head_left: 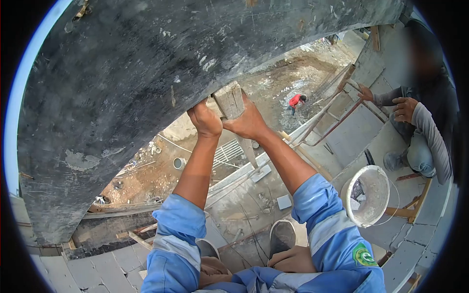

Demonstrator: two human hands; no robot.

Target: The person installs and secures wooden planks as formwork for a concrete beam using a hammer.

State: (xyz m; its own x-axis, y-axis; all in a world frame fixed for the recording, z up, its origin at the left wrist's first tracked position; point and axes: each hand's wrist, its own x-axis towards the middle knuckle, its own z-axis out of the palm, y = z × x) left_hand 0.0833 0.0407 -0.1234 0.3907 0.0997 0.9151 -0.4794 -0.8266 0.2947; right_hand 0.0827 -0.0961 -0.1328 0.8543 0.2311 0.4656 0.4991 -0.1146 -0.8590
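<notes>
A short squared wooden block meets the lower edge of a large dark panel. My right hand is closed around the block's near end and right side. Just left of it, my left hand is closed at the block's left side, close under the panel edge, with its fingertips hidden. The two hands touch at the heels. Below them a narrow post slants down to a pale square piece on the floor.
To the right stands a whitish bucket with a wire handle. A co-worker sits beyond it, near a metal frame. Far below, a person in red is on the ground, past the platform edge. Grey blocks line the near left.
</notes>
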